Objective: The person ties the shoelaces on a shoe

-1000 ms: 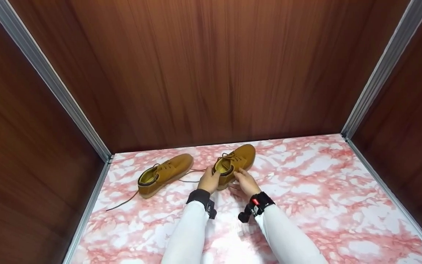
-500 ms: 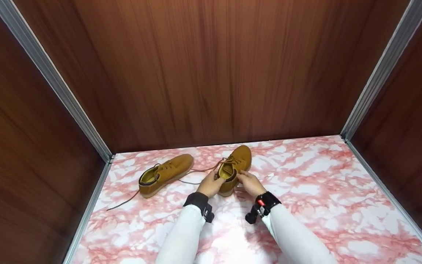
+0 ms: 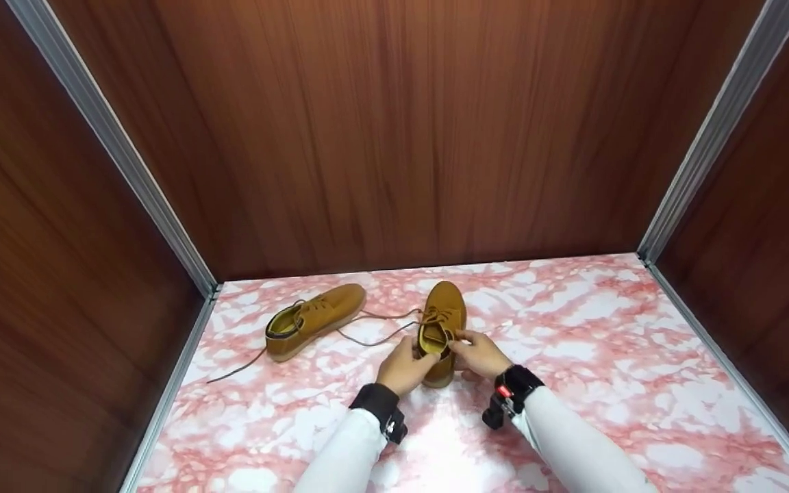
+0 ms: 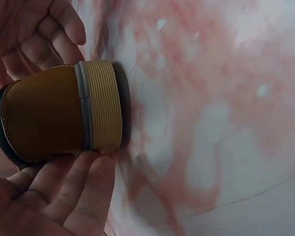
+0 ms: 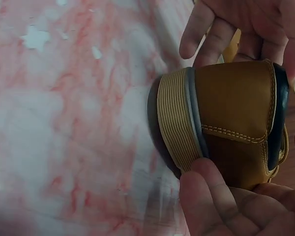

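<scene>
Between my hands stands a tan lace-up shoe (image 3: 446,296), toe pointing away, on the marbled surface. My left hand (image 3: 405,366) holds its collar at the left of the heel, thumb at the opening and fingers along the side. Opposite it, my right hand (image 3: 480,352) pinches the collar's right edge. Both wrist views show the shoe's heel (image 4: 46,113) with a ribbed sole edge (image 5: 174,118) and fingers on either side of it. A matching shoe (image 3: 326,311) lies to the left, toe angled to the right. The shoe's inside is partly covered by my fingers.
Loose laces (image 3: 374,342) stretch between the two shoes, and another lace end (image 3: 237,372) trails left of the far shoe. A brown wood-grain panel (image 3: 394,137) rises behind, with side panels edged in metal rails (image 3: 716,137). The surface (image 3: 607,383) is red-and-white marbled.
The held shoe has turned from pointing right to pointing straight away, and has come nearer. Both hands moved with it, slightly right. Its laces now stretch farther out to the left.
</scene>
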